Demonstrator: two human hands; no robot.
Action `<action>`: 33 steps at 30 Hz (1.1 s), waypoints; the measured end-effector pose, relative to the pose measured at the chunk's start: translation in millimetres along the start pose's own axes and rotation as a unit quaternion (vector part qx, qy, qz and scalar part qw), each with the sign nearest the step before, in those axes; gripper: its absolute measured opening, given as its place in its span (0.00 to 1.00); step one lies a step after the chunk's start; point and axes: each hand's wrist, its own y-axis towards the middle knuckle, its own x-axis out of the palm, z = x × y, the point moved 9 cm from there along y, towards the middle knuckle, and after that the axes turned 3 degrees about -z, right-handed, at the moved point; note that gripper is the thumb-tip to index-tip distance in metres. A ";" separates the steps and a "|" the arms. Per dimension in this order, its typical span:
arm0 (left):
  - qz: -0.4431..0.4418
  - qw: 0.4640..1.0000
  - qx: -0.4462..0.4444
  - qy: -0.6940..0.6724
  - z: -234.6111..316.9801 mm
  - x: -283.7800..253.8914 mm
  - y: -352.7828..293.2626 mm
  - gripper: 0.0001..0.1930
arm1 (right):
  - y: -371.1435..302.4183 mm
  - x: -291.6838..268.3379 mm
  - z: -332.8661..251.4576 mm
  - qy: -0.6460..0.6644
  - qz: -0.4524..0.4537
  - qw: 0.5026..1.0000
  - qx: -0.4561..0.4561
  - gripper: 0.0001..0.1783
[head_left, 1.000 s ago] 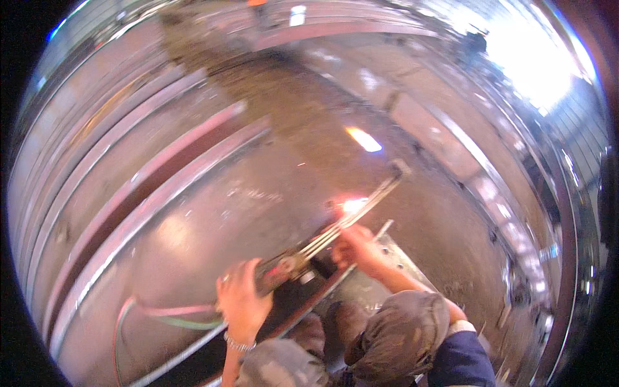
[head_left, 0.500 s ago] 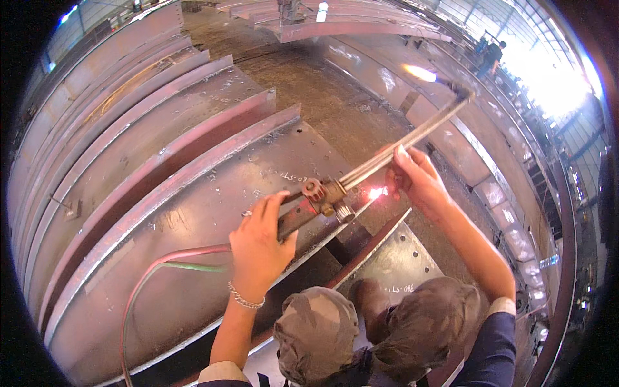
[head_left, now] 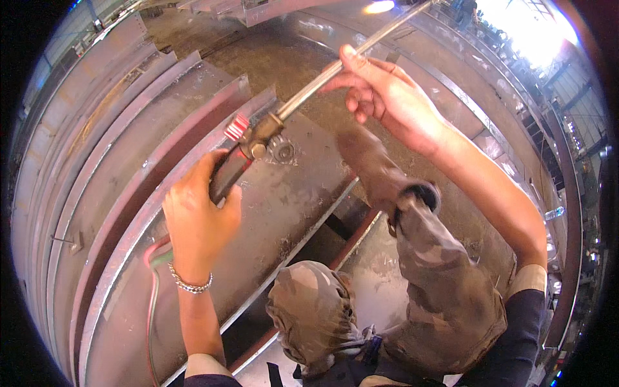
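My left hand (head_left: 196, 209) is closed around the dark handle of a gas cutting torch (head_left: 308, 91). Beside its brass body sit a red-and-white ridged knob (head_left: 237, 128) and a round valve wheel (head_left: 282, 149). Higher up, my right hand (head_left: 396, 97) pinches the torch's long tubes between thumb and forefinger, its other fingers curled loosely. The torch slants up to the right, and its bent head is cut off by the top edge. A flame (head_left: 379, 7) burns there. Red and green hoses (head_left: 152, 309) hang down behind my left wrist.
Several flanged steel beams (head_left: 155, 155) lie side by side at the left. A broad steel plate (head_left: 290, 200) is below the torch; dark gaps run between beams under my legs. My right leg (head_left: 445, 277) reaches forward to the brown floor (head_left: 284, 68). More steel lies at right.
Both hands and the torch have shifted up and left in view. My right leg has stretched forward. The bright glow at the plate's edge is no longer seen.
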 end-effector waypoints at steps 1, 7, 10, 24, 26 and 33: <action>-0.004 1.000 -0.005 0.008 -1.5 -1.2 3.1 0.20 | 3.8 -1.0 0.1 0.011 0.003 1.000 -0.005 0.30; -0.017 0.999 -0.035 0.030 -30.1 -1.6 26.9 0.18 | 60.9 13.2 5.5 0.040 -0.028 0.998 -0.026 0.31; -0.023 0.997 -0.051 0.044 -60.6 5.9 42.0 0.18 | 97.0 22.0 29.8 0.054 -0.034 0.998 0.005 0.30; -0.138 0.963 -0.231 0.008 -230.9 77.9 169.4 0.16 | 349.6 54.9 137.4 0.160 -0.115 0.973 0.116 0.24; -0.147 0.955 -0.255 -0.030 -248.3 86.8 197.1 0.16 | 383.9 44.4 127.2 0.153 -0.148 0.974 0.071 0.27; -0.227 0.902 -0.350 -0.112 -264.1 123.1 267.7 0.20 | 333.6 87.5 155.7 0.236 -0.215 0.909 0.269 0.36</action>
